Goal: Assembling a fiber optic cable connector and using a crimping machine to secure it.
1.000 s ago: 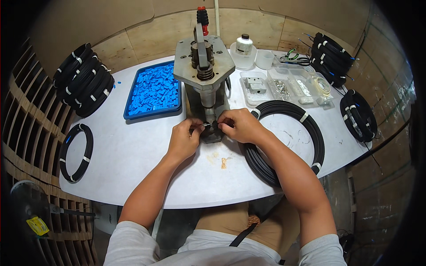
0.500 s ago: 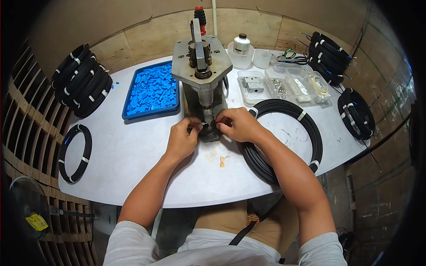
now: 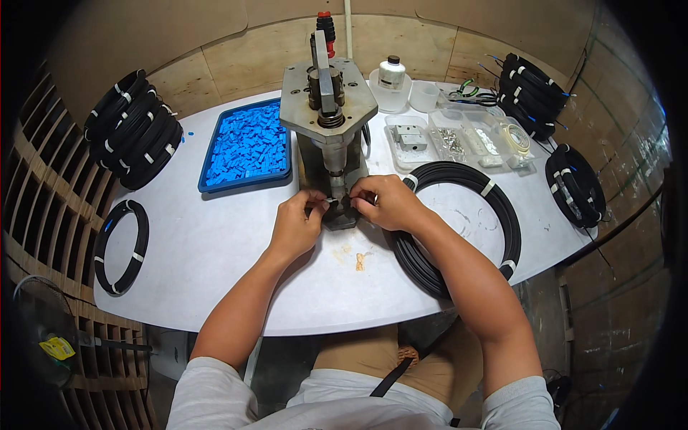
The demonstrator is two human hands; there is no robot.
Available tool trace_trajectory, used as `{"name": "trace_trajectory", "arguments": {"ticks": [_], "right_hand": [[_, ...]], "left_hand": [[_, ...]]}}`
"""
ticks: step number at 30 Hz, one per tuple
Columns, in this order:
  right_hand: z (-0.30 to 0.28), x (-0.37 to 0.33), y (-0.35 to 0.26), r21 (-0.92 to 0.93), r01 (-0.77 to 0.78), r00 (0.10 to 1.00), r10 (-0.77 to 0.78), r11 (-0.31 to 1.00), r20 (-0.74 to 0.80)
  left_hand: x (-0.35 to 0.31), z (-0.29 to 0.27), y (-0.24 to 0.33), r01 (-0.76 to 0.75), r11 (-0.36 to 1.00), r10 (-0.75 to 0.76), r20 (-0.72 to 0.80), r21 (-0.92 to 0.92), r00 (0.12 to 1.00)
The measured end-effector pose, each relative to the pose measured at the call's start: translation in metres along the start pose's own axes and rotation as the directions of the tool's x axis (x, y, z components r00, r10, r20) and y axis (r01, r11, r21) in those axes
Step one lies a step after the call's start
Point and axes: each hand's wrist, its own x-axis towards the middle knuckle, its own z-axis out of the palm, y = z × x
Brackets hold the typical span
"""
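Press (image 3: 330, 129), hand-operated, grey metal with a red-topped lever, standing at the middle of the tabletop (image 3: 215, 265) toward its far edge; its dark base block faces the person. Left hand (image 3: 297, 222) and right hand (image 3: 383, 203) meet at that base, fingertips of both pinched closed on a small piece under the ram; what the piece is cannot be told, being mostly hidden by the fingers. Large black cable coil (image 3: 459, 229) lies flat just right of the press, near the right forearm. Blue tray (image 3: 247, 147) of small blue parts sits just left of the press. Clear compartment box (image 3: 459, 140) with metal fittings stands right of the press toward the far edge; white bottle (image 3: 392, 73) behind it. Bundled black coils (image 3: 132, 129) at the far left corner, a single coil (image 3: 120, 246) at the left edge, more coils (image 3: 534, 86) at the far right corner. Handling note, as a judgement: seat the piece squarely under the ram, hold it with fingertips from both sides only, and clear the fingers of the ram's path before the lever is touched.
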Motion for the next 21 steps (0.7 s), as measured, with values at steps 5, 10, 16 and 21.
{"name": "trace_trajectory", "arguments": {"ticks": [5,10,16,21], "right_hand": [[0.0014,0.0015,0.0013,-0.004,0.001,1.0,-0.001,1.0,-0.002],[0.0001,0.0016,0.001,0.003,-0.012,1.0,0.012,1.0,-0.004],[0.0003,0.0007,-0.0011,0.007,-0.02,1.0,0.02,1.0,-0.003],[0.0005,0.0005,-0.0009,-0.013,0.007,1.0,-0.007,1.0,-0.014]], "left_hand": [[0.0001,-0.0007,0.0008,-0.006,1.0,0.006,-0.004,-0.012,1.0],[0.0009,0.0,0.0012,-0.022,1.0,0.022,-0.012,0.01,1.0],[0.0003,-0.0006,-0.0008,-0.015,1.0,0.015,0.003,0.01,1.0],[0.0004,-0.0013,0.002,-0.016,1.0,0.016,0.006,-0.014,1.0]]}}
